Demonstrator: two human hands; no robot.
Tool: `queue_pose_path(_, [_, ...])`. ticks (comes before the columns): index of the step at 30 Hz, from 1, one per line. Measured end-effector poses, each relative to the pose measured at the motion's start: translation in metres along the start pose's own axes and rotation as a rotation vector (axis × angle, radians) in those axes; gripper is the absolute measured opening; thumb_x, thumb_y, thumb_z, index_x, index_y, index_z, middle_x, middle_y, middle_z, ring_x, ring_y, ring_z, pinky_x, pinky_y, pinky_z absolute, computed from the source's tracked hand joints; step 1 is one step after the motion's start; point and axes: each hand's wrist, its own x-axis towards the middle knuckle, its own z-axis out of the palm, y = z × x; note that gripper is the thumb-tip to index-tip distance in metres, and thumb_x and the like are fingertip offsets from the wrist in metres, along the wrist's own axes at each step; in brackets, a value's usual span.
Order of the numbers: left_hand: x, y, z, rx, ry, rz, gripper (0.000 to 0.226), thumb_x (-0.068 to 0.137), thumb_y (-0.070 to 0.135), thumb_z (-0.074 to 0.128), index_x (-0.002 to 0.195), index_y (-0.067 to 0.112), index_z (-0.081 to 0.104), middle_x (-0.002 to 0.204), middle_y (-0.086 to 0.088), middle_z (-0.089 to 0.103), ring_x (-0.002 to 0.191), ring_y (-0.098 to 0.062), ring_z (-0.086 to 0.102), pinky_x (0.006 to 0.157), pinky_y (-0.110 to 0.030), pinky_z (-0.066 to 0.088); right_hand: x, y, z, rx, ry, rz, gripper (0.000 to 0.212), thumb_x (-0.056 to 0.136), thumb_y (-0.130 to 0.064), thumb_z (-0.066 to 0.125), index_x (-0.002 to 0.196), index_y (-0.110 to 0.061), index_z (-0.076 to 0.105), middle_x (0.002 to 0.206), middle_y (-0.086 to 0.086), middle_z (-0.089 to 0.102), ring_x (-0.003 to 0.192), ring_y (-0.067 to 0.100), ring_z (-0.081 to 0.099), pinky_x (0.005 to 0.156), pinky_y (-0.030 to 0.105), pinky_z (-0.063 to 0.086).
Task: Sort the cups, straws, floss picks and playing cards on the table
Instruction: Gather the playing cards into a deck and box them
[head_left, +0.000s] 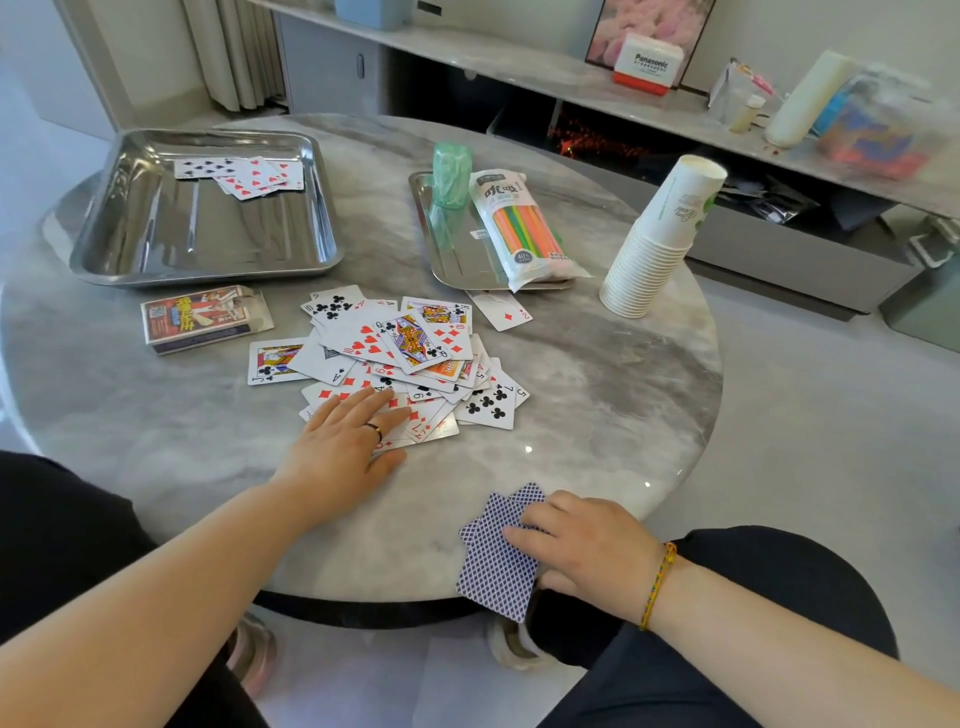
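Cards (405, 353) are lying mid-table under the flat left hand (343, 441), the right hand (582, 540) at five o'clock gripping a stack (496, 566).

Round grey marble table (597, 374), marble-topped sideboard (519, 65), pale curtain (234, 52), light floor (810, 415), perhaps a framed picture (613, 26)

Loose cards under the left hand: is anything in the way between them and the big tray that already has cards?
Nothing stands squarely between them. The left hand lies flat on the loose cards. The card box sits by the big tray, just left of the straight path, so a lifted card should pass it.
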Motion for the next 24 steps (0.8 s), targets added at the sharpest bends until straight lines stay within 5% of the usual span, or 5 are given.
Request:
queue_pose_path(3, [-0.001,0.000,0.000,-0.001,-0.001,-0.002,0.052,0.097,0.041,0.026,0.145,0.031,0.009,0.155,0.008,-0.001,0.142,-0.011,-0.002,0.113,-0.027,-0.006,0.001,0.001,-0.002,0.034,0.008,-0.027,0.065,0.031,-0.053,0.085,0.088,-0.028,0.067,0.072,-0.011,0.064,0.058,0.007,0.059,0.046,0.012,0.043])
queue_pose_path(8, [-0.001,0.000,0.001,0.013,0.002,-0.003,0.051,0.097,0.041,0.025,0.145,0.031,0.009,0.155,0.008,-0.001,0.142,-0.011,-0.002,0.113,-0.027,-0.006,0.005,-0.004,0.010,0.001,-0.018,-0.055,0.079,0.032,-0.057,0.077,0.097,-0.025,0.047,0.122,0.003,0.052,0.113,0.021,0.051,0.099,0.034,0.038])
queue_pose_path(16, [-0.001,-0.002,0.001,0.015,-0.002,-0.002,0.052,0.097,0.042,0.025,0.145,0.032,0.008,0.155,0.008,-0.002,0.142,-0.011,-0.003,0.113,-0.028,-0.006,0.003,-0.003,0.008,0.088,0.026,-0.036,0.080,0.030,-0.047,0.085,0.092,-0.022,0.039,0.098,-0.009,0.072,0.090,0.006,0.068,0.070,0.013,0.052])
queue_pose_path(22, [0.002,-0.003,-0.001,0.034,0.009,0.010,0.054,0.094,0.051,0.016,0.144,0.033,0.009,0.155,0.009,-0.002,0.142,-0.010,-0.002,0.113,-0.027,-0.005,0.000,0.008,0.000,0.190,0.090,0.080,0.024,0.061,-0.028,0.040,0.074,-0.029,0.060,0.064,-0.019,0.066,0.055,-0.003,0.062,0.045,0.010,0.044])
queue_pose_path(24, [0.003,-0.004,-0.002,0.038,0.005,0.004,0.058,0.089,0.052,0.011,0.144,0.033,0.009,0.154,0.010,-0.003,0.142,-0.009,-0.001,0.113,-0.027,-0.004,0.008,0.010,-0.010,0.338,0.166,0.248,0.015,0.066,-0.025,0.046,0.060,-0.023,0.060,0.047,-0.018,0.054,0.047,0.003,0.052,0.041,0.009,0.032])
